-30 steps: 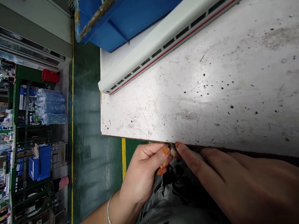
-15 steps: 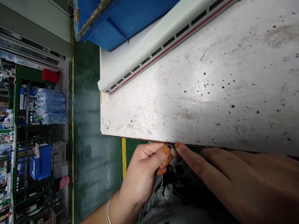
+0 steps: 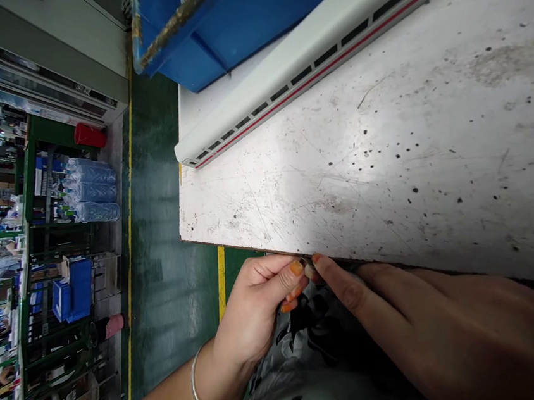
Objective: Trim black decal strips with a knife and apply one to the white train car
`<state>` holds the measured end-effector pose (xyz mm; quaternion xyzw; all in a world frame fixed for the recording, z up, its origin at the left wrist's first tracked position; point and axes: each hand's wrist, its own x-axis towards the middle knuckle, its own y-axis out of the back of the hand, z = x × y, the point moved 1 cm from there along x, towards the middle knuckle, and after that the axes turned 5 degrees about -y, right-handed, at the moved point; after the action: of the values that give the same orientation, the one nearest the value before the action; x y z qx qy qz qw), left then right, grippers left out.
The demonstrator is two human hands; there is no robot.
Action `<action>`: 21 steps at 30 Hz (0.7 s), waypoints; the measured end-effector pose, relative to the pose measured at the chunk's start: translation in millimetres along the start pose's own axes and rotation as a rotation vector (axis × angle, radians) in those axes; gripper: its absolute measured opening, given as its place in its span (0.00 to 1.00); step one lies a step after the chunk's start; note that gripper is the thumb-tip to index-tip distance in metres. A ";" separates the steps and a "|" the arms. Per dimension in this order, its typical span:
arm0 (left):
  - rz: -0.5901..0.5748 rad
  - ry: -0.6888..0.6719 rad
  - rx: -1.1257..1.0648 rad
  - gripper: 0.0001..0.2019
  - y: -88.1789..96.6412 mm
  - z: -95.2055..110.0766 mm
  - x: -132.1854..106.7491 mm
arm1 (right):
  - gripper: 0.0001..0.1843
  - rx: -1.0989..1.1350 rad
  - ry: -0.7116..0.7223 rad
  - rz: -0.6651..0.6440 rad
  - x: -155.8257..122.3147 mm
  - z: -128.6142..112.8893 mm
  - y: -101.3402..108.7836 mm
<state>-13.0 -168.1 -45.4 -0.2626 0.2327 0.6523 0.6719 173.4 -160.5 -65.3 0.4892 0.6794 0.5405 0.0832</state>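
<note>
Held item: a small pale object (image 3: 309, 272), gripped just below the worktop's edge; too small to identify, and its long axis cannot be made out
Left hand (image 3: 256, 306): closed, with the object pinched at the orange-painted fingertips; a silver bangle (image 3: 201, 385) is worn on the wrist
Right hand (image 3: 403, 319): closed on the object from the opposite side
Worktop (image 3: 386, 149): scratched, ink-spotted white laminate with a brown edge
Beyond: a white moulded strip (image 3: 329, 66) with black slots and a red stripe, lying diagonally; a blue plastic crate (image 3: 229, 26)

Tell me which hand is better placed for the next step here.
Probably the left hand: its fingers close around the small pale item at the bench edge; the right hand's fingers only reach it.
</note>
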 end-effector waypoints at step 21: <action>0.014 0.007 -0.011 0.22 -0.2 -0.5 1.1 | 0.25 -0.006 -0.006 0.031 2.4 0.1 -1.3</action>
<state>-12.8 -167.6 -46.4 -0.2671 0.2333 0.6572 0.6650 171.5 -158.5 -65.4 0.5013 0.6698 0.5422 0.0784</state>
